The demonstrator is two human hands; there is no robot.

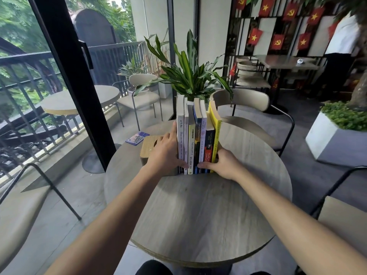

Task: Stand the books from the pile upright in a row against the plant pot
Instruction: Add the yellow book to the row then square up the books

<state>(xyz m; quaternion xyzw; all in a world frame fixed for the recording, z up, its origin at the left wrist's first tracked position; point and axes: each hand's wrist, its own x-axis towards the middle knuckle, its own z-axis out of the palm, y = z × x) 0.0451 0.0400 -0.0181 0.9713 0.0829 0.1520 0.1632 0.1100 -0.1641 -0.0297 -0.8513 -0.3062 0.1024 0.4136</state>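
Note:
Several books stand upright in a row on the round grey table, spines facing me. Behind them rises a green plant; its pot is almost wholly hidden by the books. My left hand presses flat against the white book at the row's left end, thumb on the spines near the base. My right hand presses against the yellow book at the right end, thumb across the lower spines. The yellow book leans slightly at its top. Both hands squeeze the row from its two sides.
A wooden box sits just left of my left hand. A blue QR-code card lies at the table's far left edge. Chairs stand beyond the table and at both sides. A white planter stands on the floor to the right.

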